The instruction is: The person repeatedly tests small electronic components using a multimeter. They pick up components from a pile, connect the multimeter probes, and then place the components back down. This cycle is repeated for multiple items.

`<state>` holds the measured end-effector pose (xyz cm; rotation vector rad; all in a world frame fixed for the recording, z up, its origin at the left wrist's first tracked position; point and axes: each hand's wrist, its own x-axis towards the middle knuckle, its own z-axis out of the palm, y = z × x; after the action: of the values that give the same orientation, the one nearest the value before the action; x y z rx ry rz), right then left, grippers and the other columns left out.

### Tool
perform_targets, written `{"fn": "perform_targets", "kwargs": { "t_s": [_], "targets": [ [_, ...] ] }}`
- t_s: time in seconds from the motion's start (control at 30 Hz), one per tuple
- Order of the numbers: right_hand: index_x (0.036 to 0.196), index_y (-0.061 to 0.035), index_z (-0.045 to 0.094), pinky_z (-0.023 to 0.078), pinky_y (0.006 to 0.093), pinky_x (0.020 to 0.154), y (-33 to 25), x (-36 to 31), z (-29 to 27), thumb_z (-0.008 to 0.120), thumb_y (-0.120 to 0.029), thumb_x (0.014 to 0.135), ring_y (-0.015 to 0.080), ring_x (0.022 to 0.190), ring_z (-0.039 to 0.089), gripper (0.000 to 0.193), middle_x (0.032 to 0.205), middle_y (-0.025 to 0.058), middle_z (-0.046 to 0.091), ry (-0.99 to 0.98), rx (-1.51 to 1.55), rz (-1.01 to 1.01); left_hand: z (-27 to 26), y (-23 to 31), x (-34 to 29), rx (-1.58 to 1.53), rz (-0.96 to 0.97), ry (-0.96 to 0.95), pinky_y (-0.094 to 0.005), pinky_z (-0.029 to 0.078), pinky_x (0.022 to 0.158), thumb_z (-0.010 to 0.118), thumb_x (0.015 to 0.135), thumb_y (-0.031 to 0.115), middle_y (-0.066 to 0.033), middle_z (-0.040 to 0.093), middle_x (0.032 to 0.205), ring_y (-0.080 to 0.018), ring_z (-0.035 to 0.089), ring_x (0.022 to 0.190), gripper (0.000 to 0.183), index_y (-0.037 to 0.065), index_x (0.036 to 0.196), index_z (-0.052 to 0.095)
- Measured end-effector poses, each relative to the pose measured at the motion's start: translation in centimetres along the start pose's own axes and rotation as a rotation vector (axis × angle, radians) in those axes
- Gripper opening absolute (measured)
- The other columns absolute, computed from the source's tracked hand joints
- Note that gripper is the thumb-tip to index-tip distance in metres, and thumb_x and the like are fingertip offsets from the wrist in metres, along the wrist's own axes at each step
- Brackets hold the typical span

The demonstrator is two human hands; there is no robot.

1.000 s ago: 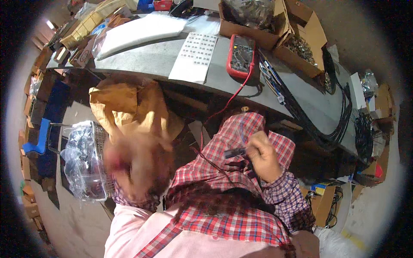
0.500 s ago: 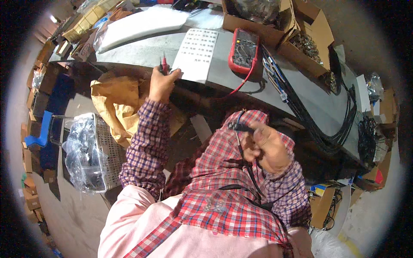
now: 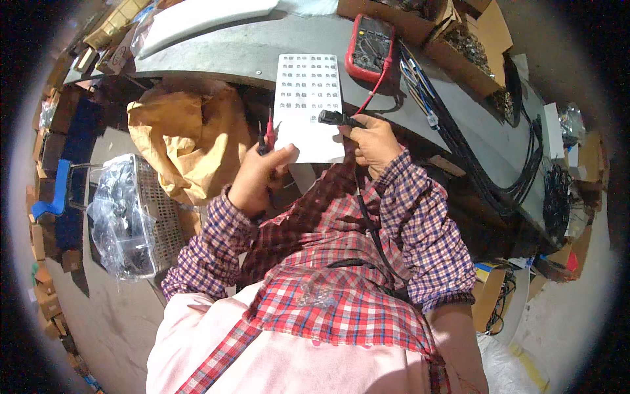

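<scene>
A white sheet of small printed labels (image 3: 310, 141) extends past the near edge of the table, its lower left corner pinched by my left hand (image 3: 257, 176). That same hand also holds a pair of test probes (image 3: 270, 126), one red and one black, with their tips pointing away from me. My right hand (image 3: 375, 143) is closed on a black cable connector (image 3: 333, 117), which overlaps the lower part of the sheet. Whether the connector touches the paper I cannot tell. Its black cable (image 3: 369, 220) runs down across my plaid apron.
A red multimeter (image 3: 369, 49) lies on the grey table (image 3: 223, 65), with a red lead attached. To its right is a bundle of black cables (image 3: 469, 167). Open cardboard boxes (image 3: 493, 39) stand behind. At left are brown paper (image 3: 187, 141) and a plastic-lined basket (image 3: 157, 220).
My left hand has drawn the label sheet toward me, with the probes still in it. My right hand has moved up from my lap and brought the connector over the sheet.
</scene>
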<state>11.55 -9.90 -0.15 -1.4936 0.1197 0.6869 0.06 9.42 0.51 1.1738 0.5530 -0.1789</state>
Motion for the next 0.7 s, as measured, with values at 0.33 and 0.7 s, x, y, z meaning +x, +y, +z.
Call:
{"fn": "perform_targets", "kwargs": {
  "t_s": [0.33,0.7],
  "targets": [
    [0.100,0.0022,0.062,0.040,0.0220,0.046,-0.6,-1.7,0.7,0.054,0.004,0.079,0.0079,0.055,0.053,0.022,0.079,0.0057,0.065,-0.067,0.091,-0.042,0.5,2.6,3.8,-0.112,0.011,-0.198,-0.0340,0.054,0.074,0.067,0.085,0.024,-0.0093,0.066,0.100,-0.0197,0.066,0.083,0.038,0.001,0.113,0.059],
    [0.102,0.0013,0.064,0.046,0.0220,0.065,-2.7,-3.3,2.2,0.056,0.011,0.079,0.0082,0.075,0.057,0.026,0.087,0.0050,0.065,-0.037,-0.051,-0.273,2.7,3.4,2.6,-0.087,0.330,-0.107,-0.0321,0.051,0.080,0.069,0.083,0.012,-0.0098,0.066,0.103,-0.0173,0.063,0.088,0.033,-0.002,0.112,0.060]
  ]
}}
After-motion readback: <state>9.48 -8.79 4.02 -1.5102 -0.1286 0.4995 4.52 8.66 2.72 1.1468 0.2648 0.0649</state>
